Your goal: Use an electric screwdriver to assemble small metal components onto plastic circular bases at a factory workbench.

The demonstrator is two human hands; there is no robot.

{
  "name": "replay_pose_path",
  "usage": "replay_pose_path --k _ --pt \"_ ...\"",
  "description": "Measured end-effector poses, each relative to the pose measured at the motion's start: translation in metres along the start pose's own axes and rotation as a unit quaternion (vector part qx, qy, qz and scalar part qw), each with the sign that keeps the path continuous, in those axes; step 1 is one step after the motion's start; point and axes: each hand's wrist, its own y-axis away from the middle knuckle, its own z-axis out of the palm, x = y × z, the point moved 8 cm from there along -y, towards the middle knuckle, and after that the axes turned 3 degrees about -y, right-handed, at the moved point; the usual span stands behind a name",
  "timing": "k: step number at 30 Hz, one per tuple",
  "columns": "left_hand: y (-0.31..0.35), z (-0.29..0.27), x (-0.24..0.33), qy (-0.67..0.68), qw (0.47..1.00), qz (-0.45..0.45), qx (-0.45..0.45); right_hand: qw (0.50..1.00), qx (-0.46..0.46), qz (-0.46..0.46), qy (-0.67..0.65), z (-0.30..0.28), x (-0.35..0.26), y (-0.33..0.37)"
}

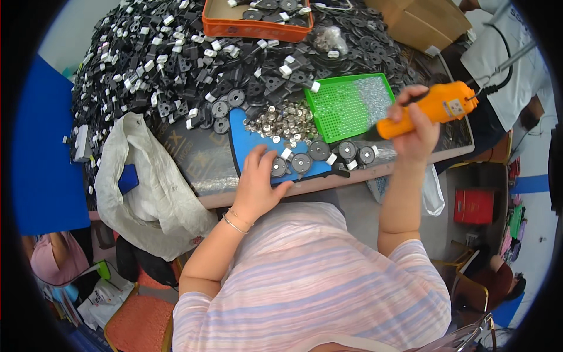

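From above, a person in a striped top sits at a tabletop point(187, 159). Just off the centre toward 9 o'clock, the left hand point(255, 173) has thumb and fingers spread apart beside the nearest grey disc point(278, 166); whether the fingertips press on it cannot be told. That disc lies on a blue mat point(239, 138), first of a short row running toward 3 o'clock.

At 2 o'clock, the right hand point(417, 126) is wrapped around an orange electric screwdriver point(448, 105), its dark tip angled toward 8 o'clock and apart from the nearest disc. At 1 o'clock, a green tray point(325, 108) holds small silvery pieces, probably screws. A heap of round metal parts point(281, 120) lies at 12 o'clock, and a mound of black parts point(158, 76) fills 10 to 12 o'clock.

The step seems to be fastening the discs, between two screws. The next move appears to call for a screw on the tip, then the driver square over a disc while the left hand steadies it.
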Motion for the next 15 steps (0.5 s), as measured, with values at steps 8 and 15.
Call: replay_pose_path --k 8,15 --pt "-0.031 0.035 0.043 -0.157 0.974 0.150 -0.065 0.946 0.146 -0.059 0.284 -0.099 -0.040 0.024" --pt "-0.039 0.055 0.056 -0.228 0.933 0.248 -0.124 0.697 -0.146 -0.104 0.694 -0.038 0.018 0.087"
